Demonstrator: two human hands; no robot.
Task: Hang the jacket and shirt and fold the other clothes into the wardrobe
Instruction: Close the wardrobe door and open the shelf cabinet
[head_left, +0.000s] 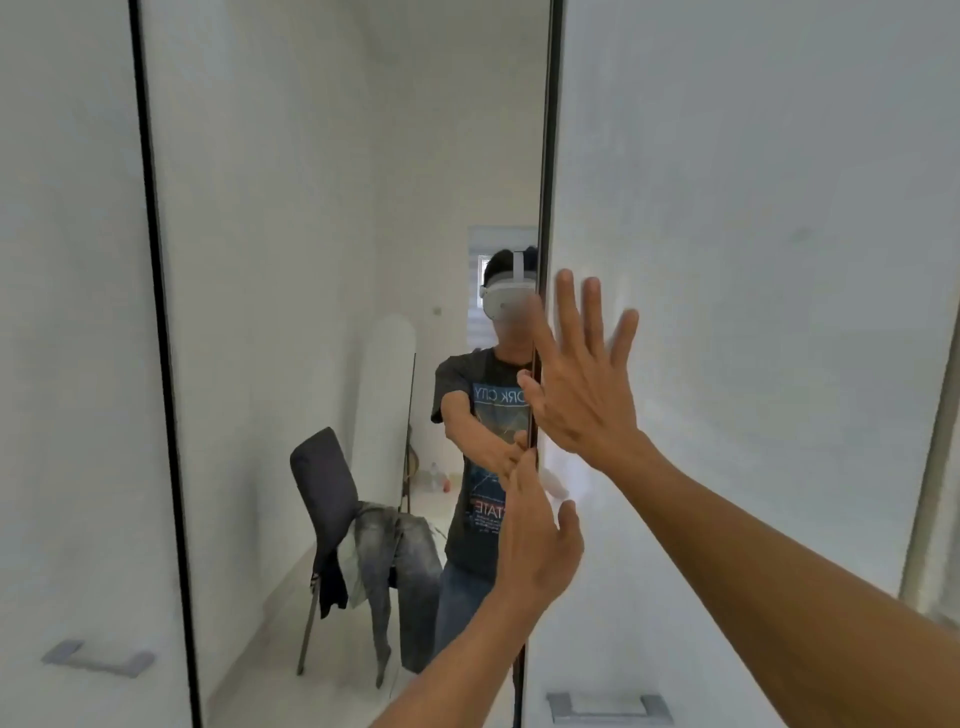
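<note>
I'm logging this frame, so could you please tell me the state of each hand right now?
Left hand: open, fingertips on the mirror door by its edge.
Right hand: open, flat on the white door.

A dark chair (323, 488) (seen reflected in the wardrobe's mirror door (260, 208)) is standing on the pale floor (260, 670). Grey jeans (410, 551) are lying over the chair's seat, and a black garment (330, 582) is hanging off its side.

White wardrobe doors (753, 208); dark chair (324, 483); grey jeans (400, 561).
</note>
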